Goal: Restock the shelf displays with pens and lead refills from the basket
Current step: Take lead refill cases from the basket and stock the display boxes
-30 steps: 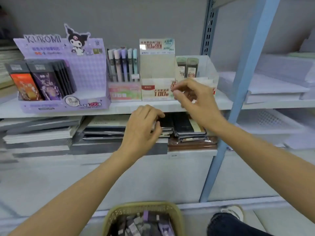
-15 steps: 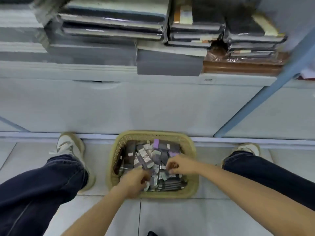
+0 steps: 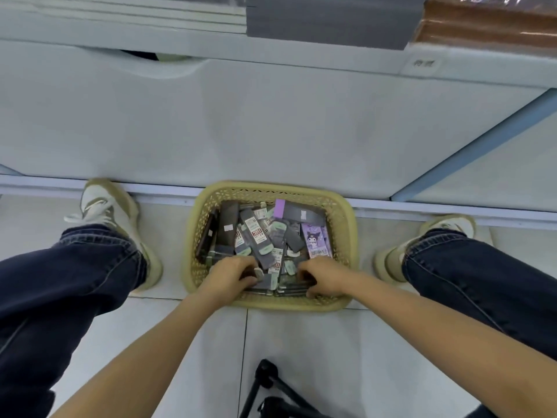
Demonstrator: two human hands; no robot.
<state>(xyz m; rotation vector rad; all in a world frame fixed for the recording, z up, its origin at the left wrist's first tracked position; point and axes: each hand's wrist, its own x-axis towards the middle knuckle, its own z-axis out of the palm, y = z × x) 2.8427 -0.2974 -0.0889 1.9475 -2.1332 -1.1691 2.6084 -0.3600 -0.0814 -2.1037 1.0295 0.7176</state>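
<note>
Reaching down, both hands are in the yellow basket (image 3: 343, 212) on the floor (image 3: 301, 342). The left hand (image 3: 230, 276) curls its fingers round a grey lead refill pack (image 3: 265, 281). The right hand (image 3: 321, 277) digs into the pile of packs (image 3: 259, 236); I cannot tell if it holds one.

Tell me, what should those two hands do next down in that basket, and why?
Probably close the fingers on a few of the grey packs and lift them out. Both the left hand and the right hand are down among them in the basket, near its front rim, but whether either grips one yet is unclear.
</note>
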